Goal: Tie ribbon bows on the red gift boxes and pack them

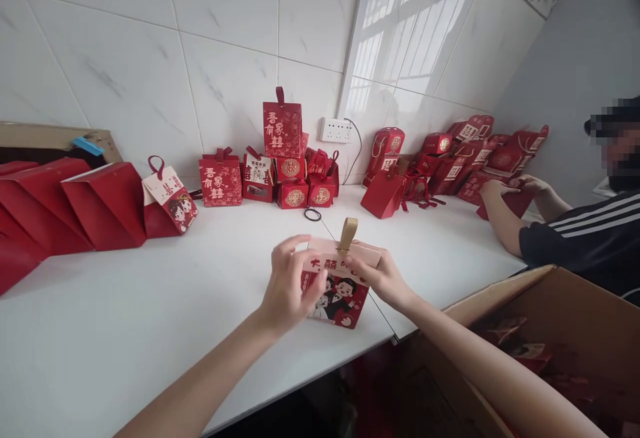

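Observation:
A red and pale pink gift box [345, 301] with a cartoon couple on its front stands upright near the table's front edge. From its top rises a gold ribbon loop [349, 233]. My left hand [286, 286] is curled round the box's left side, its thumb in front of the printed face and its fingers at the top edge. At the upper right corner my right hand [387, 279] grips the box, thumb on the front near the ribbon and fingers behind. The back of the box is hidden.
Red gift boxes [220, 181] stand along the tiled wall, and larger red boxes [103, 205] line the left. A black ring [313, 215] lies on the white table [150, 331]. At right, a co-worker's hands [507, 188] hold red packaging; a cardboard carton [565, 311] stands nearer.

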`<action>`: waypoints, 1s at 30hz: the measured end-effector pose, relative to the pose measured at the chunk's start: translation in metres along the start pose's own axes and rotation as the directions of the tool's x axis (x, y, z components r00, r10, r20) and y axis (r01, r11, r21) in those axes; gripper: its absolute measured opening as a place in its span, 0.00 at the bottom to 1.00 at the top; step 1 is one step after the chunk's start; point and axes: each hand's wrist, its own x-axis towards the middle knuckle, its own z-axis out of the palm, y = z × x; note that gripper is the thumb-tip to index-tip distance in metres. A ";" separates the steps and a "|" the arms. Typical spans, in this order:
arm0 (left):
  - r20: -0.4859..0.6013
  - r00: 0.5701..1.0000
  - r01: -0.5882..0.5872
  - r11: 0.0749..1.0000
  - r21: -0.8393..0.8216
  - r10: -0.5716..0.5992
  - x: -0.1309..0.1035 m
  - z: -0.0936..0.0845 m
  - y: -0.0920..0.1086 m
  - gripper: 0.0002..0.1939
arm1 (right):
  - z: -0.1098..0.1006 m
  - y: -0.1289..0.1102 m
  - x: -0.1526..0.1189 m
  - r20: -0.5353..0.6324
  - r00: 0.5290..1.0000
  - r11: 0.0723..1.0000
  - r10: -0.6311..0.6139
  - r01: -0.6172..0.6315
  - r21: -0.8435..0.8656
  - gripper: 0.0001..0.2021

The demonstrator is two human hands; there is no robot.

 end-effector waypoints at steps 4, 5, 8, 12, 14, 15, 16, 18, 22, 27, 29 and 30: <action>0.031 0.970 0.243 0.948 -0.208 -0.242 0.005 -0.001 -0.003 0.13 | 0.009 0.004 -0.003 -0.051 0.999 0.995 -0.006 0.011 0.099 0.18; 0.082 0.952 0.306 0.917 -0.255 -0.295 0.005 0.000 -0.002 0.12 | 0.011 0.004 -0.005 -0.103 0.993 0.996 -0.051 0.059 0.074 0.18; 0.164 0.903 0.429 0.836 -0.344 -0.396 0.003 0.003 0.001 0.10 | 0.016 0.002 -0.008 -0.223 0.948 0.971 -0.227 0.203 -0.128 0.10; 0.164 0.879 0.472 0.770 -0.428 -0.448 0.005 0.006 0.004 0.10 | 0.016 -0.002 -0.010 -0.240 0.934 0.946 -0.264 0.202 -0.255 0.06; 0.192 0.863 0.498 0.727 -0.473 -0.466 0.007 0.008 0.006 0.11 | 0.016 -0.004 -0.009 -0.247 0.941 0.956 -0.232 0.175 -0.234 0.06; 0.210 0.855 0.511 0.702 -0.496 -0.474 0.007 0.008 0.007 0.11 | 0.016 -0.005 -0.009 -0.247 0.944 0.961 -0.220 0.165 -0.224 0.06; 0.225 0.847 0.524 0.680 -0.514 -0.482 0.008 0.009 0.008 0.11 | 0.017 -0.006 -0.009 -0.245 0.947 0.964 -0.209 0.158 -0.213 0.06; 0.237 0.835 0.539 0.653 -0.533 -0.496 0.009 0.010 0.009 0.11 | 0.017 -0.006 -0.008 -0.239 0.950 0.969 -0.199 0.153 -0.196 0.06; 0.213 0.835 0.537 0.665 -0.519 -0.507 0.009 0.011 0.009 0.11 | 0.017 -0.006 -0.005 -0.234 0.950 0.970 -0.206 0.168 -0.175 0.06; 0.198 0.846 0.520 0.685 -0.511 -0.494 0.008 0.010 0.008 0.09 | 0.017 -0.006 -0.004 -0.233 0.949 0.970 -0.213 0.177 -0.164 0.06; 0.205 0.852 0.511 0.676 -0.531 -0.482 0.007 0.009 0.008 0.09 | 0.017 -0.005 -0.005 -0.233 0.950 0.972 -0.207 0.173 -0.157 0.05; 0.219 0.851 0.512 0.665 -0.543 -0.477 0.005 0.009 0.008 0.10 | 0.017 -0.005 -0.006 -0.229 0.953 0.975 -0.198 0.167 -0.150 0.05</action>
